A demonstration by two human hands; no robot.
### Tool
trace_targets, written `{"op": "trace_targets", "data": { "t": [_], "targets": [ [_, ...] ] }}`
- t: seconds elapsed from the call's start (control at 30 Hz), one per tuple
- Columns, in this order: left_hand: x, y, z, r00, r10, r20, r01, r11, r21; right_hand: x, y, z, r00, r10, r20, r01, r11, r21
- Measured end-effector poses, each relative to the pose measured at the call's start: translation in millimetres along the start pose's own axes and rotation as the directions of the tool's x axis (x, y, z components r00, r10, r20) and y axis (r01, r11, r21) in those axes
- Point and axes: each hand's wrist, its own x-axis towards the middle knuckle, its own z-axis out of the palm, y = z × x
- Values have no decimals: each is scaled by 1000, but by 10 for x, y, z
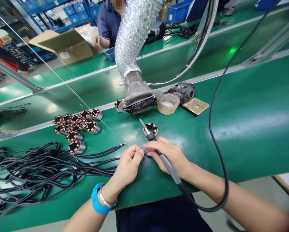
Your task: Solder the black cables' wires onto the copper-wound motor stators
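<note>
My right hand [172,154] is closed round a soldering iron [168,166] with a grey handle; its metal tip points forward and left. Thumb and fingertips of my left hand [130,162] are pinched together, nearly meeting the fingertips of the right. What lies in that pinch is too small and covered to name; a bit of thin wire seems to show beside it. Just beyond the hands, partly behind the iron, stands a motor stator [155,128] with copper windings.
Several stators [75,147] stand at the left, behind a heap of black cables [50,170]. A fume extractor hood [141,100] hangs ahead, beside a round tub [168,106] and an iron stand [183,91]. The iron's cord [213,129] loops at right. A person [108,24] is across the bench.
</note>
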Motion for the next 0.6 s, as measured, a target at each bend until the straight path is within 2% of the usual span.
{"op": "trace_targets", "data": {
  "t": [0.2, 0.3, 0.5, 0.6],
  "targets": [
    [17, -2, -10, 999, 23, -28, -20, 996, 84, -21, -10, -76, 1000, 12, -2, -12, 1000, 10],
    [28, -19, -12, 999, 37, -33, -34, 995, 98, -54, -71, -147, 999, 7, -51, -7, 1000, 6],
    [25, -35, -23, 999, 47, 14, -48, 995, 93, -201, -273, -426, 970, 227, -87, -216, 969, 116],
    [20, -23, -28, 999, 39, 26, -41, 995, 90, -239, -345, -532, 947, 297, -122, -282, 951, 126]
  ]
}}
